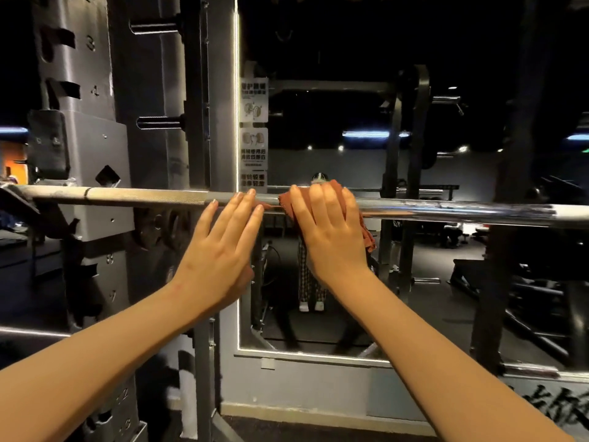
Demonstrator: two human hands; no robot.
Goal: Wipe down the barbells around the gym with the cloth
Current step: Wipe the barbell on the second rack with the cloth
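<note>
Rust-red cloth draped over horizontal barbell

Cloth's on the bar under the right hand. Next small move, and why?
Probably slide the right hand and the cloth rightward along the barbell. The cloth is pressed over the bar. The left hand rests on the bar just left of it, blocking that way. The free stretch to the right looks streaky.
</note>
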